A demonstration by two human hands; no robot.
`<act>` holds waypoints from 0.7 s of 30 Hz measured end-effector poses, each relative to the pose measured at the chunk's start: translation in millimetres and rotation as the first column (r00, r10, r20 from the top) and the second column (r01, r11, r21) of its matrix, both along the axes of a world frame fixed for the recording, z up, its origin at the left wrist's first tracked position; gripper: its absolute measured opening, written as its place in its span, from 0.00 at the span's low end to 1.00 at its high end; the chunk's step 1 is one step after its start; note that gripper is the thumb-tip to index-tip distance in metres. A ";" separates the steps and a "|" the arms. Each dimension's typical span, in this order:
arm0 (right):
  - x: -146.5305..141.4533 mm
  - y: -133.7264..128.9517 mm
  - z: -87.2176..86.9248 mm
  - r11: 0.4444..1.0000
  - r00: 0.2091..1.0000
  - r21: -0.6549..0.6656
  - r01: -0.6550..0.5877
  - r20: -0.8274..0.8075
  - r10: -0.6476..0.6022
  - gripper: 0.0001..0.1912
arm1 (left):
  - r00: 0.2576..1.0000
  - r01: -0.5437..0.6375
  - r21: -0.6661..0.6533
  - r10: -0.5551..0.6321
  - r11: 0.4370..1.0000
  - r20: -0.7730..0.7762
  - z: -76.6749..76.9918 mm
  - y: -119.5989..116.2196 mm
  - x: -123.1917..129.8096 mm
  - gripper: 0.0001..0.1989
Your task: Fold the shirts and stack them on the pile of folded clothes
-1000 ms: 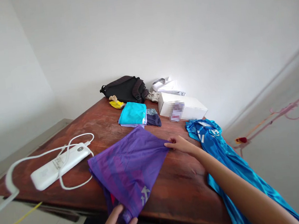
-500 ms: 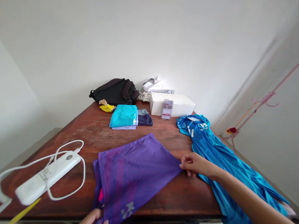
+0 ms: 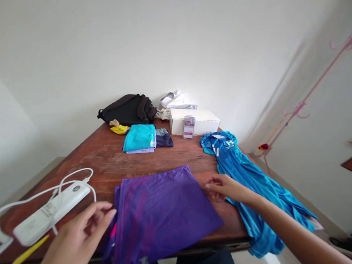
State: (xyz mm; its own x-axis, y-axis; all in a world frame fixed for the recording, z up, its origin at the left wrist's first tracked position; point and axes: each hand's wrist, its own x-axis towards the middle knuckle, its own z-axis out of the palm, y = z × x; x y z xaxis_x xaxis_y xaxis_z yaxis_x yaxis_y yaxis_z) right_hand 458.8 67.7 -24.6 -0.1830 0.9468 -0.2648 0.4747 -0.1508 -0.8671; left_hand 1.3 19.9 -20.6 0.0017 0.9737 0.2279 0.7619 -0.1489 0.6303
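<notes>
Your left hand [image 3: 72, 239] and right hand [image 3: 229, 188], both released, flank the purple cloth [image 3: 165, 212], apparently so its side edges lie within reach

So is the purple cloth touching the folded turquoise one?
Apart. The head view shows a strip of brown tabletop between the far edge of the purple cloth and the turquoise cloth.

One purple garment [image 3: 165, 216], one blue garment [image 3: 249, 179], one black bag [image 3: 122, 111], one box [image 3: 204, 119], one power bank [image 3: 63, 205], apparently four folded cloths [image 3: 139, 137].
</notes>
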 end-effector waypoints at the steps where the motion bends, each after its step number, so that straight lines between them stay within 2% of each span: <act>1: -4.4 15.1 -1.2 0.999 0.999 0.005 0.034 -0.012 -0.034 0.19 | 0.997 0.080 -0.011 -0.080 0.997 0.002 6.1 15.7 6.0 0.25; 3: -15.2 44.3 -4.8 0.994 0.994 0.031 0.104 -0.025 -0.103 0.20 | 0.983 0.176 -0.005 -0.176 0.984 -0.045 10.0 47.0 19.8 0.25; 6: -30.9 78.8 -10.4 0.983 0.993 0.141 0.114 -0.040 -0.109 0.15 | 0.966 0.155 0.035 -0.144 0.987 -0.214 0.9 83.2 34.3 0.23; 8: -37.8 92.9 -13.3 0.981 0.994 0.163 0.104 -0.031 -0.101 0.12 | 0.947 0.131 0.020 -0.119 0.991 -0.298 -7.5 96.3 35.1 0.22; 11: -41.9 103.7 -17.5 0.981 0.996 0.172 0.093 -0.015 -0.092 0.12 | 0.938 0.152 -0.024 -0.152 0.988 -0.311 -15.7 104.7 24.7 0.20; 15: -40.6 110.2 -23.4 0.978 0.998 0.205 0.048 -0.048 -0.039 0.14 | 0.950 0.201 -0.053 -0.208 0.978 -0.233 -18.9 111.3 8.9 0.17; 21: -34.6 114.7 -18.3 0.964 0.995 0.250 -0.089 -0.015 0.095 0.17 | 0.956 0.253 -0.054 -0.258 0.966 -0.142 -8.6 112.0 10.6 0.13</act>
